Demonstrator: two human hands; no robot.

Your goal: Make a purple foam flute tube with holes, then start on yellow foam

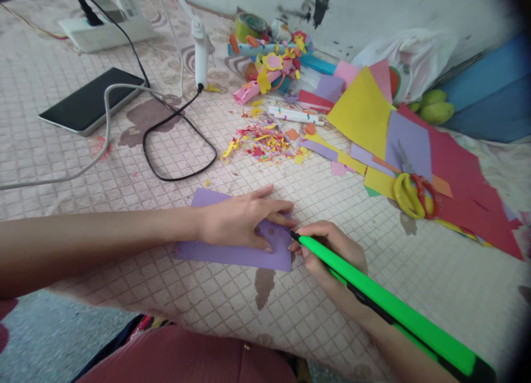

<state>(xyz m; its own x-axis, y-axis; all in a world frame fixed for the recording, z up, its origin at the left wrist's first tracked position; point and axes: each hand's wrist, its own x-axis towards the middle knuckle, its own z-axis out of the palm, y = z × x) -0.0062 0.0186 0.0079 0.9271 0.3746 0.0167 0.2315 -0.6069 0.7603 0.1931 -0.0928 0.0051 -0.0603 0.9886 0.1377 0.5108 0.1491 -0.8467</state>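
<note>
Cloth (219, 294), two hands (238, 220) (343, 244), one green pen (385, 295)

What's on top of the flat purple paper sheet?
On the flat purple paper sheet: a spread bare left hand, a small dark round spot. Anything beneath the palm is hidden.

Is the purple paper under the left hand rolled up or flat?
Flat: the purple paper lies along the patterned cloth, left hand on top.
</note>
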